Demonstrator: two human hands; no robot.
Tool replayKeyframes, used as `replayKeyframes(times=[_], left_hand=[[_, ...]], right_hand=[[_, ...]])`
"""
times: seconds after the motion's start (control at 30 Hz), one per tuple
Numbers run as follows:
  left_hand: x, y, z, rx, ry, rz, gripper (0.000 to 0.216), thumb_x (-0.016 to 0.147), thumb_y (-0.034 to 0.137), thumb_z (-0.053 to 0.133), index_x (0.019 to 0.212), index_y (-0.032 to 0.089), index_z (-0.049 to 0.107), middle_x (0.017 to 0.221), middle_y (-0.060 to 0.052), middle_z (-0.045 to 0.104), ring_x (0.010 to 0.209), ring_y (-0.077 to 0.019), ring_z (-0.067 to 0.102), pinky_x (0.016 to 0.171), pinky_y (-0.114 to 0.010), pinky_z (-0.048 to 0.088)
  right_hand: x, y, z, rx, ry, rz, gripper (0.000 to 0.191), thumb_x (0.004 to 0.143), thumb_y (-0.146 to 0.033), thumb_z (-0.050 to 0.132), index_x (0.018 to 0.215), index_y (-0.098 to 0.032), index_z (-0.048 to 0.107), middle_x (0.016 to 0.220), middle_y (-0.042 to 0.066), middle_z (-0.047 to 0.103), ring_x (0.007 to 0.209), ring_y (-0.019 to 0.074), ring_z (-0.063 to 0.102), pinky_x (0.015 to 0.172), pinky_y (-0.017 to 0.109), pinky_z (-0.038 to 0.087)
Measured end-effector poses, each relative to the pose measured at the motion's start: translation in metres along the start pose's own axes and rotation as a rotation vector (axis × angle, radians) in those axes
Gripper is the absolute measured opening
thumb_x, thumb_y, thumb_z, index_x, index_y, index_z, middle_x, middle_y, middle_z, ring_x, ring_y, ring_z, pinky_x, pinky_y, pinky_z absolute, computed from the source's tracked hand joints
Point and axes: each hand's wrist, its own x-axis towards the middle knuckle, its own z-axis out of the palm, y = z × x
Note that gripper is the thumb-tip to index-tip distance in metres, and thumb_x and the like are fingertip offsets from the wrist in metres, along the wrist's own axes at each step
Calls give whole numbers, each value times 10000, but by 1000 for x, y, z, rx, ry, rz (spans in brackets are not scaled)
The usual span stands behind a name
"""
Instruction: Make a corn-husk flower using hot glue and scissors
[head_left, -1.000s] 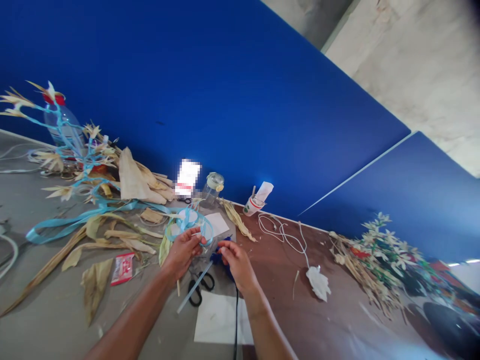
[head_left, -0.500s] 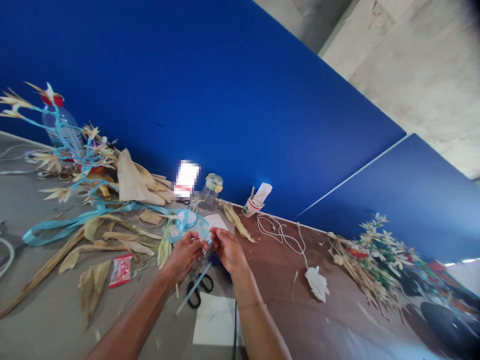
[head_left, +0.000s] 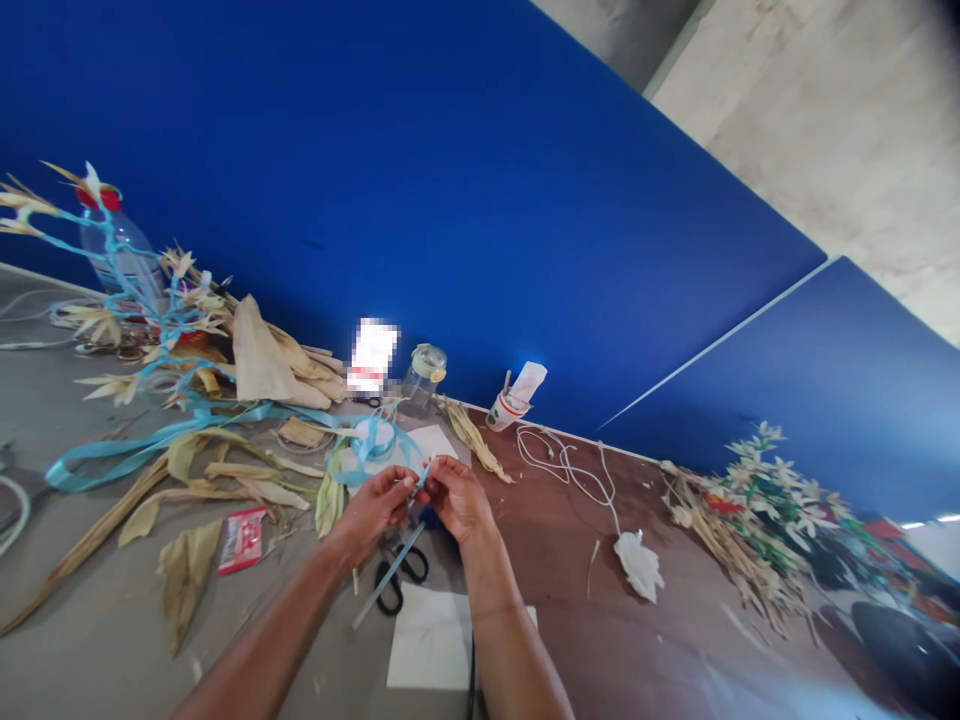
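Left hand (head_left: 373,505) and right hand (head_left: 455,498) meet fingertip to fingertip over the middle of a cluttered worktop (head_left: 112,640), seen from a head camera looking down. The left hand's fingers are closed around a thin pale stick (head_left: 371,602), which slants down toward the viewer. The right hand pinches a pale blue ribbon (head_left: 358,478) against the stick's upper end, just where the two hands touch.

The ribbon loops loosely behind the hands, around a small white reel (head_left: 375,432), and a long tail runs off to the left among dried leaves (head_left: 262,365). As far as can be told, only the top of the stick has ribbon on it; the lower length looks uncovered, so the wrapping seems to be at an early point.

Black scissors (head_left: 405,575) lie under the stick, beside a white sheet of paper (head_left: 431,640). A red packet (head_left: 240,540) lies to the left. Further back stand a plastic bottle (head_left: 124,255), a glass jar (head_left: 424,372) and a paper cup (head_left: 501,410), against a blue wall panel (head_left: 450,200). A white cable (head_left: 562,465) curls to the right, and a bunch of finished flowers (head_left: 757,500) lies at far right.
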Motion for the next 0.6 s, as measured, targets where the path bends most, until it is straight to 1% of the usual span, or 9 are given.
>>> replayKeyframes(times=[0.1,0.17,0.33,0.4,0.5,0.53,0.6], left_hand=[[5,-5,-3,108,35,1,388,618,444,760,793,151,574,638,-32,660,400,-41,378,418,-192,243],[9,-9,-6,185,56,23,387,590,424,774,793,151,588,592,-17,645,390,-44,362,411,-193,217],[12,-13,-9,309,96,118,303,638,434,716,679,155,605,539,-1,612,384,-51,336,408,-201,206],[11,-11,-9,313,85,111,317,652,455,702,708,152,629,579,-11,631,385,-51,331,405,-207,206],[7,-9,-7,241,72,79,395,668,511,684,817,146,660,662,-25,653,403,-50,344,413,-209,229],[6,-8,-7,210,66,67,415,675,528,675,831,143,664,661,-22,645,412,-52,351,417,-209,233],[4,-6,-7,159,34,35,422,691,545,661,799,137,667,639,-19,622,421,-55,351,421,-210,229]], right_hand=[[1,-1,0,8,86,-52,250,525,-272,815,609,-158,609,516,-51,540,441,55,394,421,187,323],[2,-1,0,13,119,-72,250,509,-256,814,610,-162,606,508,-57,529,442,54,385,425,187,313],[3,0,-1,26,106,-68,260,516,-252,817,634,-167,602,485,-75,483,448,50,390,444,177,318],[2,0,-1,46,115,-59,261,504,-243,822,640,-160,616,499,-67,506,452,49,393,446,176,319],[1,0,0,61,108,-45,243,507,-249,819,632,-153,634,515,-51,535,461,55,400,452,185,331],[0,0,0,63,98,-41,235,512,-253,815,629,-154,638,513,-48,537,463,61,401,455,191,339],[-1,-1,1,67,83,-33,223,516,-255,810,628,-160,642,510,-46,539,465,72,405,455,203,351]])
